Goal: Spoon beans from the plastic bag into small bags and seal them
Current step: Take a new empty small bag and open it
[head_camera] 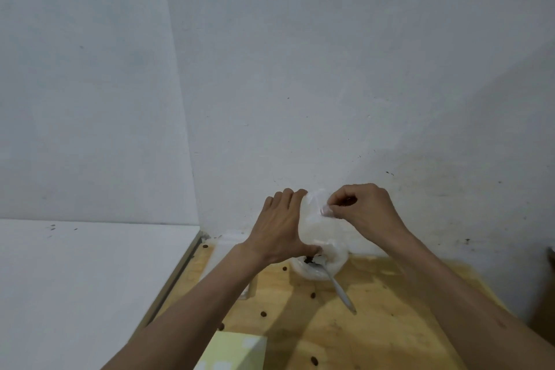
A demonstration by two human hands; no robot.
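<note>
**Against the wall, both hands on the small bag**

Above the far edge of the wooden worktop (375, 309), close to the white wall (330, 69), you hold a small clear bag (315, 228) up between your two hands. Your left hand (280, 227) wraps the bag's left side, its fingers (288, 195) curled over the top edge and the thumb low against the plastic. Your right hand (365, 209) pinches the bag's upper right part, fingers bent tight; a few dark beans show just under those knuckles.

Directly beneath the lifted bag sits the larger plastic bag (330, 267), crumpled and pale, touching the wall's foot. A metal spoon (338, 285) lies with its bowl inside that bag among dark beans, its handle slanting out toward you over the wood. Your left thumb and the hanging bag hide most of the spoon's bowl.

Loose beans (263, 313) lie scattered over the worktop, mostly on its left half and near your forearms. A pale yellow-green pad (237, 351) lies at the near edge between your arms. To the left, a white surface (75, 294) adjoins the worktop along a light metal strip (177, 273). A dark object at the far right edge is too cropped to identify.
</note>
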